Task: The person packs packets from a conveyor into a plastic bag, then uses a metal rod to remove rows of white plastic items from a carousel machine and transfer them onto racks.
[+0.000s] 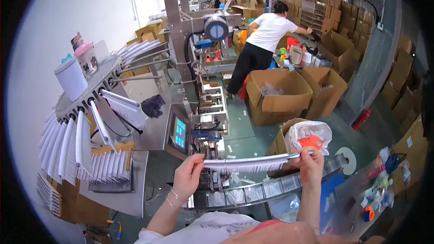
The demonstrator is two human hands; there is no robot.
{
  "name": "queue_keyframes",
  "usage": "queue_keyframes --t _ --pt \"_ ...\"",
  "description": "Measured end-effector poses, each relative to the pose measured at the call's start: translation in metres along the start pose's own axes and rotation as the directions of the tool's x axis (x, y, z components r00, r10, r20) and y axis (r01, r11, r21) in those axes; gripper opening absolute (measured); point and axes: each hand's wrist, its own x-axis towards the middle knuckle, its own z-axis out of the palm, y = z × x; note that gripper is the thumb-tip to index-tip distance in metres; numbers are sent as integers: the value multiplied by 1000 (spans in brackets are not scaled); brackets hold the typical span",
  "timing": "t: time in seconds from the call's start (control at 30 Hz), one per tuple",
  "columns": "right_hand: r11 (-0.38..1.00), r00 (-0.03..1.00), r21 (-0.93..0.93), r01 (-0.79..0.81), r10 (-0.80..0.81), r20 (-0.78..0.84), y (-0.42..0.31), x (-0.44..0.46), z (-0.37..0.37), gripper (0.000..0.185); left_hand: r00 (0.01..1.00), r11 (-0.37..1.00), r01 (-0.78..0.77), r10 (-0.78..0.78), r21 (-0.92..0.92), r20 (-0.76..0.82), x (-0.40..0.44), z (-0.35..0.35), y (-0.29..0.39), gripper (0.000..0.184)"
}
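A long thin rod strung with many thin white pieces (248, 164) stretches level between my two hands. Its left end is pinched in the fingers of my left hand (188, 174), which has bracelets at the wrist. The fingers of my right hand (312, 164) are closed on the other end, where a bare stretch of rod shows. Below it runs a curved conveyor track (257, 194) with compartments, several holding clear packets. Left of my left hand is a machine's touch screen (179, 132), lit with blue buttons.
A round rack (95, 83) at the left carries similar loaded rods, a white canister (71, 79) and a pink-lidded jar (87, 58). Open cartons (278, 101) and a white bag (312, 131) with orange contents stand ahead. A person (266, 31) in a white shirt works beyond.
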Motion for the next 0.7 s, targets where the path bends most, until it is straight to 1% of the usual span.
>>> queue_keyframes --t 0.07,0.1,0.13,0.17,0.2,0.23,0.27,0.3,0.33,0.4,0.43,0.47,0.53,0.63,0.7 --pt "994 995 -46 101 -101 12 -8 1 4 11 998 999 -36 36 8 -57 7 4 1 21" --pt "994 996 -53 92 -92 13 -11 -1 9 11 996 1000 -15 16 11 -88 11 4 -1 23" --pt "989 994 -113 101 -96 46 -14 -4 14 11 995 999 4 0 47 -99 14 1 -4 24" --pt "979 992 -168 111 -99 80 -16 -6 18 11 989 998 40 -47 -49 -141 15 2 -13 24" --pt "980 992 -168 107 -95 77 -17 -5 19 11 979 987 67 -93 -142 -179 18 3 -17 24" --pt "986 995 -139 93 -85 61 -18 -4 20 11 980 988 69 -94 -139 -178 19 3 -16 24" --pt "991 996 -112 78 -73 46 -19 -2 22 11 973 980 83 -119 -179 -200 20 5 -11 23" --pt "986 991 -103 129 -124 54 -16 0 20 14 964 970 99 -149 -222 -220 20 6 -8 23" --pt "986 991 -108 125 -120 55 -16 0 22 14 963 969 105 -155 -225 -220 21 5 -8 23" --pt "979 979 -113 167 -152 137 -19 -4 28 16 947 962 94 -166 -258 -275 26 5 -11 23" --pt "980 983 -133 149 -131 132 -20 -6 28 17 945 943 81 -175 -323 -275 26 4 -10 23" --pt "979 983 -133 154 -138 123 -19 -7 27 17 949 943 77 -169 -324 -266 27 5 -10 23" --pt "988 987 -85 127 -118 110 -18 -7 26 13 943 943 41 -146 -331 -298 24 10 -11 23" --pt "982 982 -85 167 -158 105 -20 -11 28 12 946 928 40 -155 -371 -286 25 12 -11 21" --pt "981 981 -83 175 -168 93 -18 -12 26 11 951 928 12 -126 -373 -284 25 14 -8 21"
